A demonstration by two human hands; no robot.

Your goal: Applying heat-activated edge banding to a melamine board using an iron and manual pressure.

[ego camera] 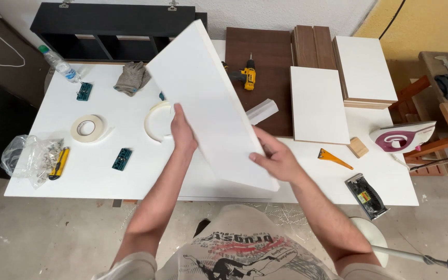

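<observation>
White panel held tilted above the table centre, long axis running from far-left corner toward near-right. Left hand clamps its left edge, right hand its near-right end. Two tape rolls, two teal jigs near left edge, one drill.

A yellow cordless drill lies on a dark brown panel at the white worktable's far edge, near a grey glove, a roll of tape, a yellow utility knife and a clothes iron.
</observation>
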